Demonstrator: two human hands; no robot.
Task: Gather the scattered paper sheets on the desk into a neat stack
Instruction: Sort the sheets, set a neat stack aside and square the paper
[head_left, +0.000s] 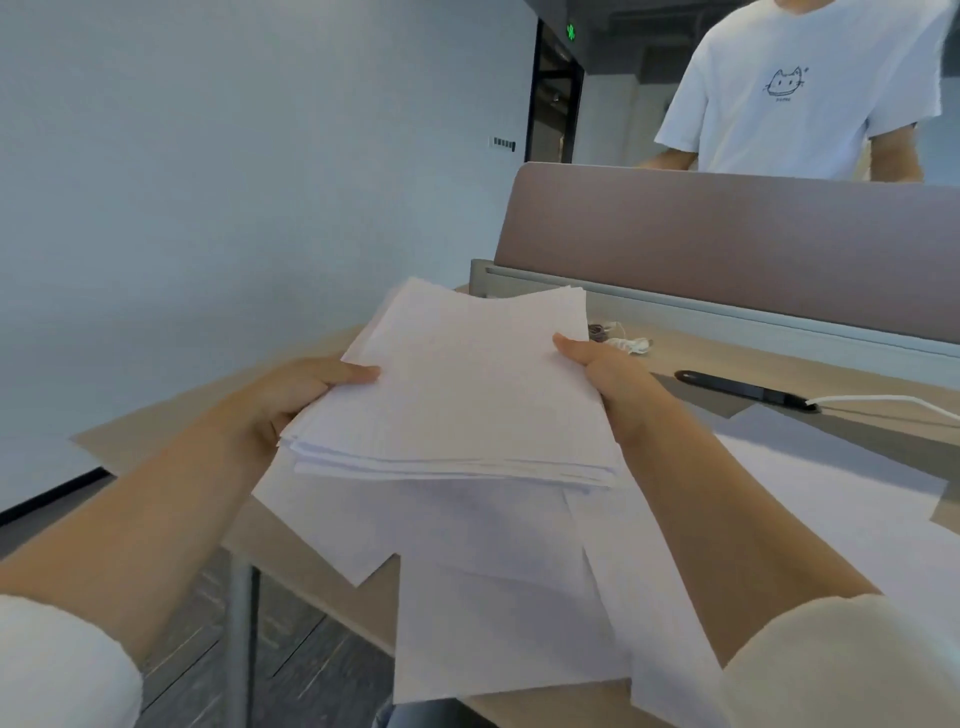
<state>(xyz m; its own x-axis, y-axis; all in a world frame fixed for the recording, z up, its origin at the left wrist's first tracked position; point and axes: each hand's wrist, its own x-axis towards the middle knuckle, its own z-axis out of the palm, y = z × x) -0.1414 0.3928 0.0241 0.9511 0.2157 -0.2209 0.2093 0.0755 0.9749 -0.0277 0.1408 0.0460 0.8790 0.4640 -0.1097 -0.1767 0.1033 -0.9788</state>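
Observation:
A stack of white paper sheets is held up above the wooden desk, its edges roughly aligned. My left hand grips the stack's left edge, thumb on top. My right hand grips the right edge, thumb lying over the top sheet. Beneath the stack, several loose white sheets lie overlapping on the desk, some hanging over its near edge. Another sheet lies flat to the right.
A black pen-like device with a white cable lies on the desk at right. A small tangle of white cord sits behind the stack. A brown partition bounds the desk's far side; a person in a white T-shirt stands behind it.

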